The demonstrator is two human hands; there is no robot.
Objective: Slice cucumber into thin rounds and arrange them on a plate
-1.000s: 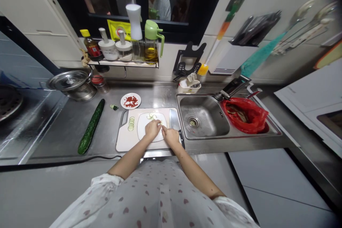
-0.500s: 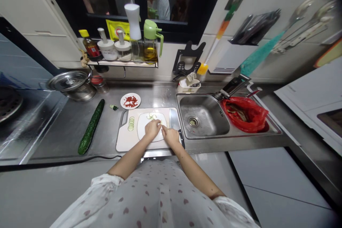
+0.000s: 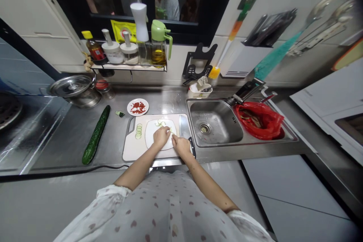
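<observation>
Over a white squarish plate (image 3: 150, 141), my left hand (image 3: 161, 138) is closed in a pinch, with a bit of pale green cucumber slice (image 3: 169, 130) at its fingertips. Close by on the right, my right hand (image 3: 182, 145) has its fingers curled together; whatever they hold is too small to make out. Curved cucumber slices (image 3: 160, 122) lie at the plate's far edge. Under the plate is a cutting board (image 3: 130, 151), where a row of round cucumber slices (image 3: 138, 131) lies at the left. A kitchen knife (image 3: 184, 126) rests along the board's right side.
Left on the counter lies a whole cucumber (image 3: 96, 135), near a cucumber end (image 3: 120, 114). A small plate of chopped red pieces (image 3: 138, 107) stands behind the board. To the right are the sink (image 3: 218, 121) and a red plastic bag (image 3: 261, 123). A lidded pot (image 3: 76, 89) stands back left.
My fingertips have drawn slightly apart over the plate, the left hand a little further left. The view has shifted slightly; the other things lie as before.
</observation>
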